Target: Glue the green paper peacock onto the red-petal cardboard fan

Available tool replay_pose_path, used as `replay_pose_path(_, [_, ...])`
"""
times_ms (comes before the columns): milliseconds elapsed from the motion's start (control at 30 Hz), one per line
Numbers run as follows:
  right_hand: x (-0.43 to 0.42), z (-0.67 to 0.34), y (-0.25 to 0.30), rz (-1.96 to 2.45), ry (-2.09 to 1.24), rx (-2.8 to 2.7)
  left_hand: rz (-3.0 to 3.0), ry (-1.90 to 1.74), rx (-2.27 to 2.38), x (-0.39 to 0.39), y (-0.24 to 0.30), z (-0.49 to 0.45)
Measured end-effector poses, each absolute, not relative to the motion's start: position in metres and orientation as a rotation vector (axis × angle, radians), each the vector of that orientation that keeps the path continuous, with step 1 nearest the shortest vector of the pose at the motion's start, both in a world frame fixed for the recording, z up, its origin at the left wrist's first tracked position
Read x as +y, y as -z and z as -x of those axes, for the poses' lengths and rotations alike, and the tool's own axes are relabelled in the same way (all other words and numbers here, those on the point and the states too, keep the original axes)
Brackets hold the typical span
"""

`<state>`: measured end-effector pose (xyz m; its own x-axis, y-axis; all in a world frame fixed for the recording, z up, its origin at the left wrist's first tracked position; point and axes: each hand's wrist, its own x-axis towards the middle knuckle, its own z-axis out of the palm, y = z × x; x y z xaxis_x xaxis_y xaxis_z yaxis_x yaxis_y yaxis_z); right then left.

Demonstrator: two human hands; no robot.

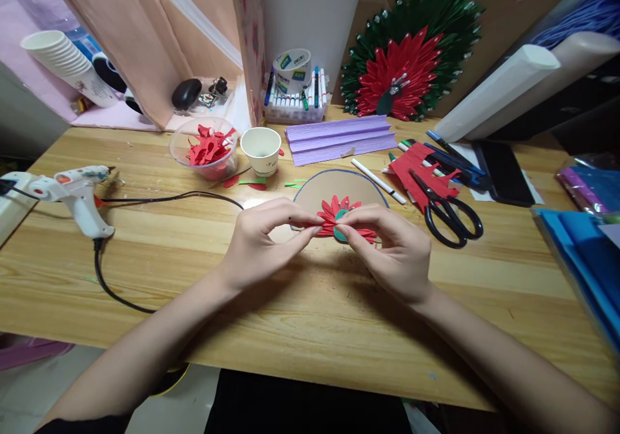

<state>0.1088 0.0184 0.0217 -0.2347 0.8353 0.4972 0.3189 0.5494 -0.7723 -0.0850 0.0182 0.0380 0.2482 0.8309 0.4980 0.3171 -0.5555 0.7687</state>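
Head view, looking down at a wooden tabletop (145, 272) set out for paper craft. Both hands meet at the middle, over the near edge of a cardboard disc (323, 190) outlined in blue. The left hand (256, 247) is pinched narrow, thumb and forefinger closed on a red paper petal (314, 225) at the left side of a red paper flower (339, 213). The right hand (392, 253) is likewise pinched, its fingertips (349, 222) pressing down where the petals gather around a teal centre piece (340, 217). The flower lies on the disc, partly hidden by the fingers.

Judged from this arrangement, the step in hand is the seating of a single petal into the ring around the centre; several petals are already fanned out at the far side. The next move would call for steady pressure at the petal's root and for a fresh petal. Loose red petals fill a clear bowl (206, 146) at far left, beside a paper cup (261, 150). A glue gun (72, 192) lies well to the left, its cord trailing toward the hands. Black scissors (448, 211) rest to the right on red scrap paper (416, 166). A finished red and green fan ornament (411, 56) leans at the far side.
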Motion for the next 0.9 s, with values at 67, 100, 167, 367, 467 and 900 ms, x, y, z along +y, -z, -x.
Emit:
replay_pose_path(67, [0.018, -0.109, -0.022, 0.951, -0.649, -1.813, -2.056, -1.290, 1.039, 0.018, -0.037, 0.085])
replay_pose_path(100, [0.018, -0.108, -0.023, 0.950, -0.645, -1.818, -2.078, -1.292, 1.036, 0.018, -0.037, 0.086])
replay_pose_path(167, [0.017, -0.108, -0.023, 0.949, -0.636, -1.823, -2.118, -1.301, 1.029, 0.018, -0.036, 0.086])
replay_pose_path(367, [0.016, -0.107, -0.023, 0.963, -0.628, -1.826, -2.275, -1.324, 1.040, 0.016, -0.033, 0.087])
replay_pose_path(467, [0.016, -0.107, -0.023, 0.960, -0.622, -1.816, -2.323, -1.331, 1.058, 0.017, -0.033, 0.088])
replay_pose_path(900, [0.016, -0.106, -0.024, 0.991, -0.600, -1.763, -2.659, -1.312, 1.146, 0.022, -0.031, 0.096])
